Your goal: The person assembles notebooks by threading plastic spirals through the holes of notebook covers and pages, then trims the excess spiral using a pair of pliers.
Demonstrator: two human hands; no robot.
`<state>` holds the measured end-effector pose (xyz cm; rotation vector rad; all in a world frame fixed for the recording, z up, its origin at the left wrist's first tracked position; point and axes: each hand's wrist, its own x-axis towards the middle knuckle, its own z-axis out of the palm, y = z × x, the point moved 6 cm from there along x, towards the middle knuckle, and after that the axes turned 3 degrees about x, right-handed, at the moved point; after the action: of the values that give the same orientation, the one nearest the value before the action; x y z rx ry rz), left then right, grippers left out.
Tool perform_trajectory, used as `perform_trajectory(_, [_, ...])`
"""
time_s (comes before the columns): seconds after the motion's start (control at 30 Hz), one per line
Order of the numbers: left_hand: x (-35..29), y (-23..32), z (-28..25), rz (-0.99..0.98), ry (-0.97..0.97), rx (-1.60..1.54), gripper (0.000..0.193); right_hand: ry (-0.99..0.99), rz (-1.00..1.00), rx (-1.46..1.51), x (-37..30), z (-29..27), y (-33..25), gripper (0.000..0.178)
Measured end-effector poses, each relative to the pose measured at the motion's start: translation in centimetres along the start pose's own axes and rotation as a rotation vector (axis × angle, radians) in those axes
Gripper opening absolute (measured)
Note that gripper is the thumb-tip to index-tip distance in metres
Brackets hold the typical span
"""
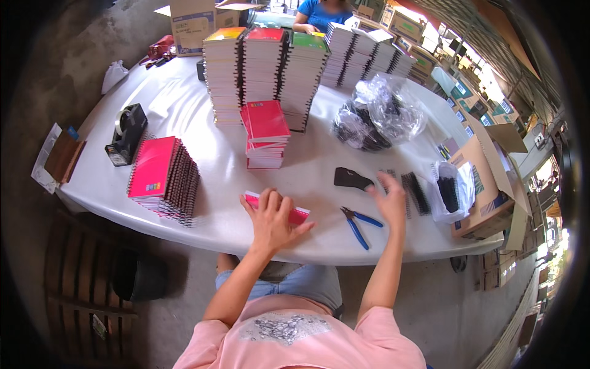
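The left hand (pixel 272 218) grips a red notebook (pixel 298 216); black coils (pixel 418 194) lie lengthwise just right of the nearer right hand (pixel 389 200), its grasp too blurred to tell.

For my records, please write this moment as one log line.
left hand: on red-covered pad; right hand: blurred, near black coils; blue-handled pliers: on table

You've got open bench (pixel 222 184) left of your left hand (pixel 272 221), but a red stack (pixel 267 138) blocks ahead, pliers (pixel 356 231) the right.
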<state>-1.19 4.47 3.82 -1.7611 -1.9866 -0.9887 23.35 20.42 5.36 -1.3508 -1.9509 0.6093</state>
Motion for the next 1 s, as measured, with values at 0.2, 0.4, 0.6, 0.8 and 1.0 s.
perform_trajectory(0.2, [1.4, 0.2, 1.0, -0.003, 0.116, 0.015, 0.043, 0.108, -0.035, -0.589, 2.2, -2.4, 8.0, 0.033])
perform_trajectory(0.4, [1.3, 0.2, 0.3, -0.042, 0.181, -0.034, 0.042, 0.049, 0.064, -0.835, 3.6, -5.2, 5.1, 0.026])
perform_trajectory(0.6, [1.3, 0.4, 0.4, -0.025, 0.184, -0.062, 0.044, 0.038, -0.129, -0.749, 3.6, -5.7, 3.1, 0.04])
perform_trajectory(0.8, [0.6, -0.8, 0.4, -0.021, 0.204, -0.067, 0.045, -0.249, -0.037, 0.352, -1.3, 2.2, -6.4, 0.037])
perform_trajectory(1.0, [0.8, -0.1, 0.4, 0.001, 0.236, -0.091, 0.043, -0.421, -0.243, 0.335, -4.8, 6.7, -9.6, 0.032])
